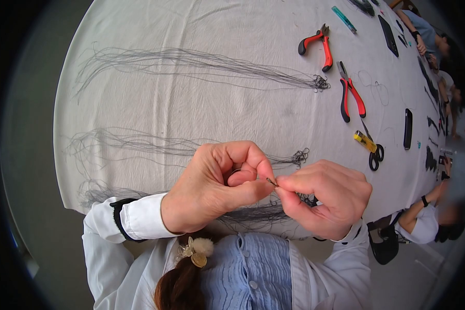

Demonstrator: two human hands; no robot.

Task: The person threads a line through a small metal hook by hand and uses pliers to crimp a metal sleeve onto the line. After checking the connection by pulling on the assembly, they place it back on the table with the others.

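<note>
My left hand (217, 186) is closed in a pinch, thumb and forefinger gripping one side of a short, thin dark strand (271, 181). Gripping its other side is my right hand (328, 194), also pinched shut, so the fingertips nearly meet. Whether the strand is wire or thread is too small to tell. Behind my hands lies a bundle of fine dark strands (134, 142) with a looped, tangled end (299, 156). A thicker dark bundle (256, 214) passes beneath my hands and is partly hidden by them.
Farther off, another strand bundle (191, 59) stretches across the white cloth (232, 108). To the right lie red-handled cutters (320, 44), red-handled pliers (349, 95), black-handled scissors (376, 156), a yellow tool (365, 140) and a black bar (408, 129). Other people (423, 214) sit along the table's right side.
</note>
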